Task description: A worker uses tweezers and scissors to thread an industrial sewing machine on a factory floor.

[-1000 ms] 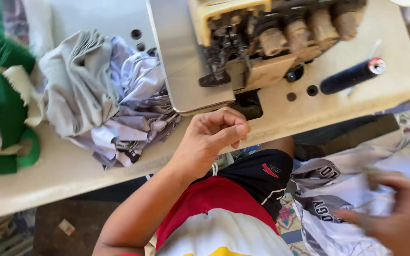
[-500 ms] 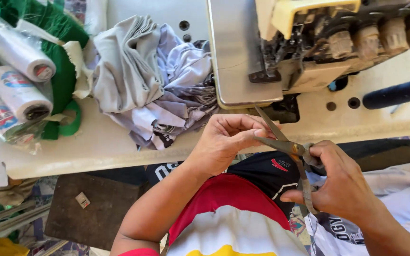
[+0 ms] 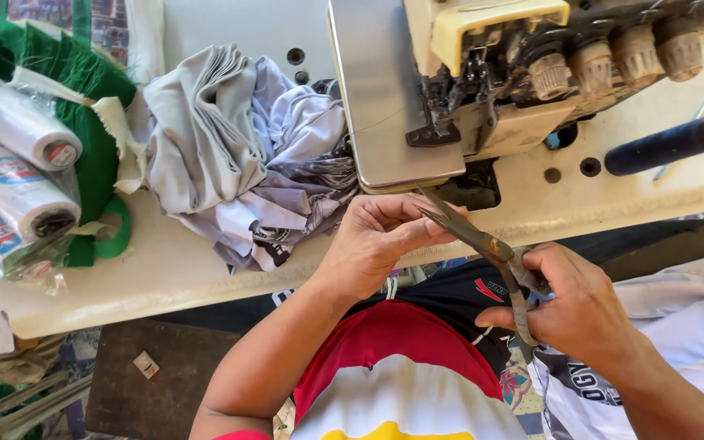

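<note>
Scissors (image 3: 482,244) sit between the two hands just off the desk's (image 3: 205,269) near edge, below the sewing machine (image 3: 531,73). Right hand (image 3: 580,305) closes its grip around the handles; left hand (image 3: 376,240) curls its fingers shut at the blade tips, pinching something too small to tell. Around them: a heap of grey cloth (image 3: 238,155) lies left of the machine's metal plate (image 3: 385,90), wrapped thread cones (image 3: 18,171) rest on green fabric (image 3: 83,106) at the far left, and a dark spool (image 3: 670,145) lies on its side at the right. A white garment (image 3: 678,326) drapes over the lap under the right wrist. Nothing blocks the scissors. Compared with half a second ago, the hands hold much the same pose, with the blades slightly nearer the left fingers. Their long axis runs diagonally, tips pointing up-left toward the machine, handles down-right.
</note>
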